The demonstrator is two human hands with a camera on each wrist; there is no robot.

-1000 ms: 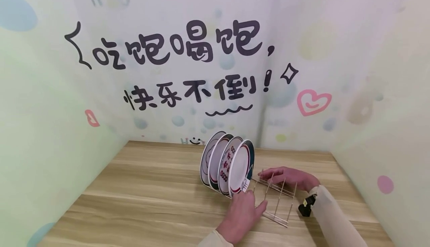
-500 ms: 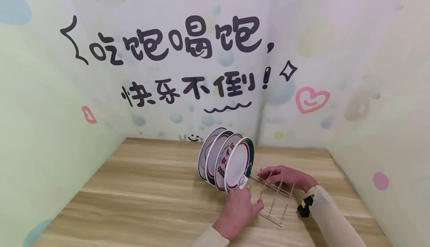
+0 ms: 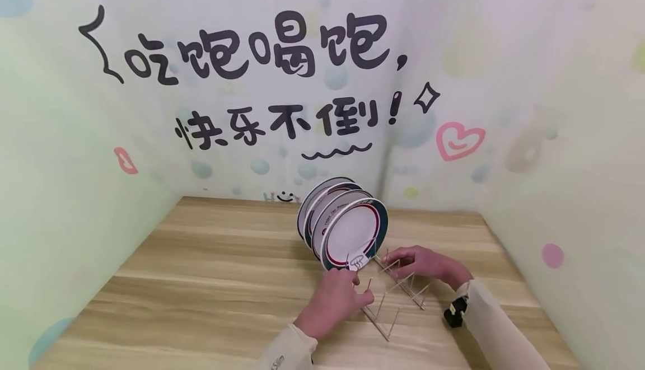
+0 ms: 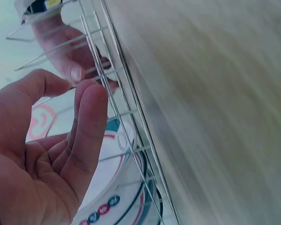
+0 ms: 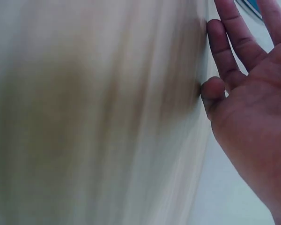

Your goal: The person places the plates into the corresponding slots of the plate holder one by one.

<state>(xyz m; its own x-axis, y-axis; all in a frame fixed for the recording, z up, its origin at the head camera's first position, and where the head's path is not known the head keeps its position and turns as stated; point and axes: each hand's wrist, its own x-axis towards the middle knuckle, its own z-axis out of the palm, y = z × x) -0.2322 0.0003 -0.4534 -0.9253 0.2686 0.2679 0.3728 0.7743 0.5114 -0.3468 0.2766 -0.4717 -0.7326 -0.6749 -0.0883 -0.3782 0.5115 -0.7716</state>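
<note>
Several round printed plates (image 3: pixel 354 237) stand on edge, one behind another, at the far end of a thin metal wire dish rack (image 3: pixel 375 324) on the table. My left hand (image 3: pixel 330 304) grips the rack's near side, just below the front plate. In the left wrist view, its thumb and forefinger pinch at a wire. Across the rack, my right hand (image 3: pixel 424 262) holds the far side, thumb and fingers about the wires. Part of that grip is hidden in the head view. The rack's upright prongs closest to me hold no plates.
The wood-grain table (image 3: pixel 201 280) extends on both sides of the rack. Behind it rises a printed back wall (image 3: pixel 242 174) with black lettering, and pale side walls (image 3: pixel 564 191) flank the table. A small black device (image 3: pixel 455 311) sits at the right wrist.
The rack has turned, its near end swinging left, so the front plate now faces me more squarely. Both hands move with it, the left one shifting leftward. The head view has tilted slightly down.
</note>
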